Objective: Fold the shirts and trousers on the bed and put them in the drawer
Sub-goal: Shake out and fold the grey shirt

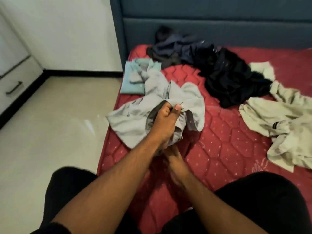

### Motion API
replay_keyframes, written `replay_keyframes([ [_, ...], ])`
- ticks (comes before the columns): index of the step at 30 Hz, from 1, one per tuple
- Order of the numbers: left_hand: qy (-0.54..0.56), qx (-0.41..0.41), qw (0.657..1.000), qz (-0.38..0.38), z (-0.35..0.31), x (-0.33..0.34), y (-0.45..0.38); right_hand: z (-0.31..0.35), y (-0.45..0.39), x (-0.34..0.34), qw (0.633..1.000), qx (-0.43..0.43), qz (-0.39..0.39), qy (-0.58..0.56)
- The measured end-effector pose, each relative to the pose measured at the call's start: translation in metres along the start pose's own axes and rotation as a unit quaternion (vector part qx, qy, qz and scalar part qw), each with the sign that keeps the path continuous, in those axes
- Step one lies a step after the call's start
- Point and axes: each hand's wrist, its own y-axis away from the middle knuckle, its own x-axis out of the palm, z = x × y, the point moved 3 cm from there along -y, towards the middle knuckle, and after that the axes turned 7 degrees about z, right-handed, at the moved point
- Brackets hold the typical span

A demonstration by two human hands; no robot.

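Hidden: right hand (170,150) blurred, tucked under the left forearm and the cloth; grip on the cloth cannot be told
Left hand (166,118): fingers curled, thumb pinching a bunched fold of the crumpled light grey shirt (133,119)
Grey shirt: lifted in a wad over the near left part of the red quilted mattress (219,149); far edge overlapping the folded garment
Folded: one pale green shirt (133,81), flat at the mattress's left edge
Unfolded piles: one dark navy and black heap (219,73) toward the blue padded headboard (202,22); one cream garment (278,125), cut off at the right edge; pieces in each heap hard to count
Drawer: white drawer front with dark bar handle (14,87), closed, far left, partly cut off; contents unseen
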Motion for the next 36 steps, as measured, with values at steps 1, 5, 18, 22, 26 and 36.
replay_keyframes([
  [1,0.011,0.013,1.0,0.015,-0.017,0.013,-0.007,0.013,-0.008,0.008,1.0,-0.007,-0.002,0.014],
  [5,0.036,0.106,0.992,0.065,-0.125,0.059,-0.033,0.141,-0.046,0.02,0.978,-0.165,-0.102,0.071],
  [18,-0.274,0.215,0.908,-0.231,-0.266,-0.064,-0.031,0.465,0.021,0.005,0.665,-0.301,0.025,0.683],
  [22,-0.366,-0.069,0.911,-0.178,-0.089,-0.144,0.005,0.298,-0.028,-0.039,0.507,-0.078,0.13,0.848],
  [26,-0.385,-0.164,0.887,-0.193,0.026,-0.184,0.062,0.129,-0.027,-0.103,0.555,0.053,0.083,0.826],
  [36,-0.679,0.191,0.707,-0.058,0.066,-0.144,0.073,0.041,0.005,-0.128,0.599,-0.048,-0.113,0.791],
])
